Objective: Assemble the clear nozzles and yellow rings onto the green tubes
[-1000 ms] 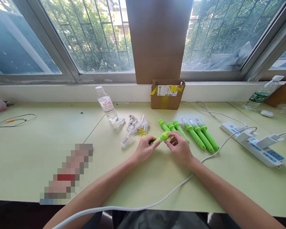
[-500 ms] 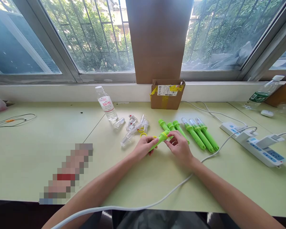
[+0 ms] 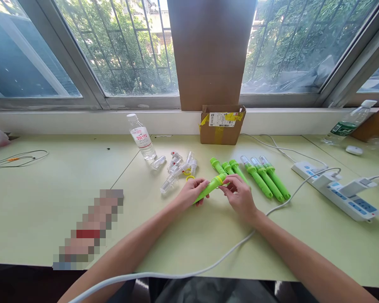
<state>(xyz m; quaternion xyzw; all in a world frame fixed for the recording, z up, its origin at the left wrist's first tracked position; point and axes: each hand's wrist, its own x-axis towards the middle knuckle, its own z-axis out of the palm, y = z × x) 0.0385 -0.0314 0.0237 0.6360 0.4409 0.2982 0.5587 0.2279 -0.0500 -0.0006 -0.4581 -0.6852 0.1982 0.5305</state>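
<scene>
My left hand (image 3: 194, 191) is closed around a green plastic tube (image 3: 207, 191), tilted with its threaded neck up and to the right. A yellow ring (image 3: 221, 180) sits around that neck. My right hand (image 3: 240, 194) pinches at the ring with thumb and forefinger, its fingertips partly covering it. Just behind lie several green tubes (image 3: 237, 168) with bare threaded ends. Three more green tubes with clear caps (image 3: 265, 179) lie side by side to the right. Left of my hands is a loose pile of clear plastic caps (image 3: 172, 179) with yellow rings (image 3: 190, 178).
A water bottle (image 3: 141, 138) stands behind the caps. An open cardboard box (image 3: 219, 135) is against the sill. On the right lies a power strip (image 3: 337, 191) with plugs. A white cable (image 3: 214, 264) crosses under my right forearm. Another bottle (image 3: 347, 124) leans far right.
The held tube has shifted slightly, with more of its lower end showing past my left hand. My right fingers have moved a little along the neck. Everything else stays in place.
</scene>
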